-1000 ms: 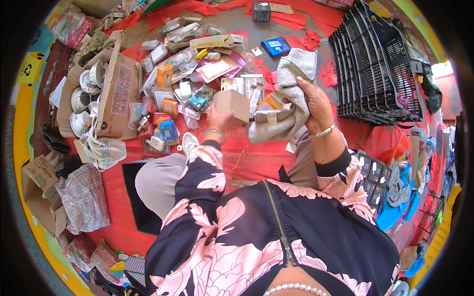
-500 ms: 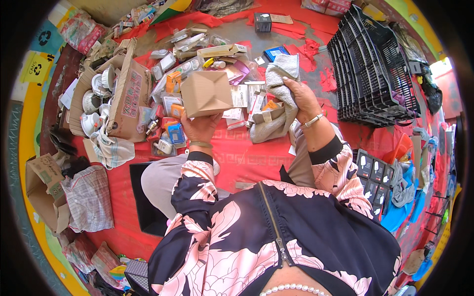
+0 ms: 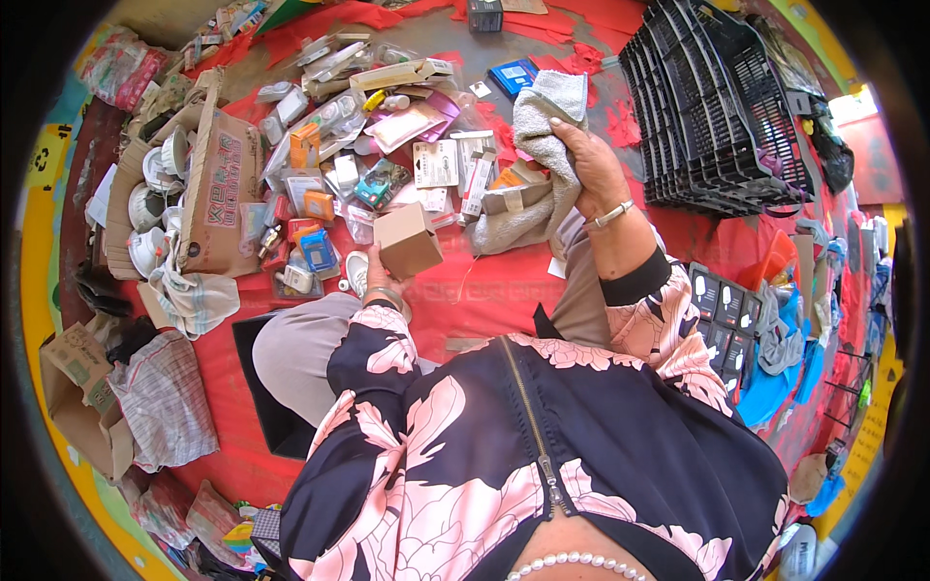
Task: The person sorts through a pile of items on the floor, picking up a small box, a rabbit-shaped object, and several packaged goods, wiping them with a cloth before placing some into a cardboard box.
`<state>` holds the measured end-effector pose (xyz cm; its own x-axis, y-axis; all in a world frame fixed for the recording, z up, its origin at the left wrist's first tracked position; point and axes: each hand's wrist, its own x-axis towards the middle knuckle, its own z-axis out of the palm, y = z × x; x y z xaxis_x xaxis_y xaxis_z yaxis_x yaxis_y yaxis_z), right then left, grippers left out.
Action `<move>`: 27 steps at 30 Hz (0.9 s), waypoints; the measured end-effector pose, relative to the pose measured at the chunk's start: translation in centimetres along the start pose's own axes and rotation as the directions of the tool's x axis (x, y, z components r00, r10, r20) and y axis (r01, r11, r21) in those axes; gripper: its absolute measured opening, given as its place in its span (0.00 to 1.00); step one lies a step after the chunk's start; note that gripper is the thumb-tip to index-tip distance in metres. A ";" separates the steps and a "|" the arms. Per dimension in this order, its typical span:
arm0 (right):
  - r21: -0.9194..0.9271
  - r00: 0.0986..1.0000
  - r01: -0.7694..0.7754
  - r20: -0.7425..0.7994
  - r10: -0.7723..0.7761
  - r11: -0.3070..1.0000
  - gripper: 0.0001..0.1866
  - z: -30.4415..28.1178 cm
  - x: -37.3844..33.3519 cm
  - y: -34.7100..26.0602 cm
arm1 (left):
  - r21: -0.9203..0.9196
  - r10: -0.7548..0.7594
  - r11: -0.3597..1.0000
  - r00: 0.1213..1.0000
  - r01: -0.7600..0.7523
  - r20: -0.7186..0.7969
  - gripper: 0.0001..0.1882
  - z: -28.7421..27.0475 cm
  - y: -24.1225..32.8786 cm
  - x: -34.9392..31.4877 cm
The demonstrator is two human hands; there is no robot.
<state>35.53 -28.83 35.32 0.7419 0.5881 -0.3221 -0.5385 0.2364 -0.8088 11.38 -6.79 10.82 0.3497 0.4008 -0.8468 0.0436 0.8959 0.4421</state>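
A small plain brown cardboard box [image 3: 408,239] is held low over the red ground cover by my left hand [image 3: 381,278], whose fingers are closed at its lower left side. My right hand [image 3: 591,169] grips a grey terry cloth [image 3: 548,108] by its upper part, and the rest of the cloth hangs down and folds around a grey piece with tape on it [image 3: 515,198]. Just beyond both hands lies a heap of small packaged goods, among them a white card pack [image 3: 436,164], a blue pack [image 3: 317,250] and an orange box [image 3: 305,143].
On the left stands an open carton [image 3: 221,198] of white round fittings, with a checked cloth bag [image 3: 167,392] nearer me. Stacked black plastic crates [image 3: 712,116] stand at the far right. Several black boxes [image 3: 722,315] sit by my right arm. A flat blue pack [image 3: 513,76] lies beyond the heap.
My left hand has lowered the cardboard box and turned it, uncovering more of the heap behind it. My right hand keeps its grip on the grey cloth. The whole view has shifted a little.
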 end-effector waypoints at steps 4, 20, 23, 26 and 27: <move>-0.413 0.992 0.035 0.127 0.019 0.910 0.16 -0.7 0.8 0.7 | -0.228 0.027 0.974 0.995 -0.005 0.093 0.31 1.7 0.9 0.2; -0.759 0.959 0.111 0.250 0.131 0.642 0.29 4.1 -1.3 5.2 | -0.099 0.485 0.853 0.710 -0.512 0.511 0.33 9.4 5.2 -16.3; -0.466 0.920 -0.032 0.332 0.208 0.884 0.32 4.3 -1.5 5.6 | -0.169 0.683 0.630 0.438 -0.758 0.584 0.44 9.3 5.0 -18.8; -0.259 0.869 -0.060 0.461 0.178 0.964 0.33 4.5 -2.2 5.4 | -0.111 0.680 0.372 0.189 -0.922 0.708 0.52 9.1 5.7 -20.5; -0.241 0.861 -0.054 0.479 0.167 0.969 0.33 4.3 -2.0 5.2 | -0.072 0.656 0.334 0.177 -0.940 0.734 0.54 9.0 5.9 -20.7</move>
<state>29.56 -25.50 33.90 0.3575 0.9170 -0.1770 -0.4656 0.0107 -0.8849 12.85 -11.54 33.60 0.7771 0.5181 0.3573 -0.3817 -0.0634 0.9221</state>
